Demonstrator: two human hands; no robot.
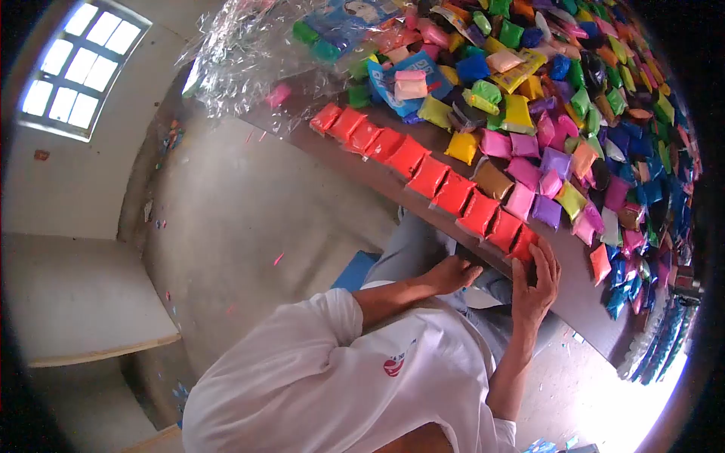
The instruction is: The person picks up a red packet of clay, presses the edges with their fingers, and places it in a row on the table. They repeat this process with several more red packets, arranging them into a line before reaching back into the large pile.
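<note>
A row of red packets (429,176) lies along the near edge of the brown table (589,302), side by side and close together. At the right end of that row, my right hand (535,283) has its thumb and fingers on the last red packet (524,243), gripping it at its near end. My left hand (451,275) is lower, over my lap and just off the table edge. Its fingers are curled in, and whatever may be inside them is hidden. A brown packet (492,180) and a pink packet (520,201) lie just behind the row.
A large heap of small coloured packets (581,113) covers the table's far side. Crumpled clear plastic (257,57) hangs over its left end, near blue printed wrappers (408,79). Bundled strips (664,340) hang at the right edge. Scraps lie on the floor (249,219).
</note>
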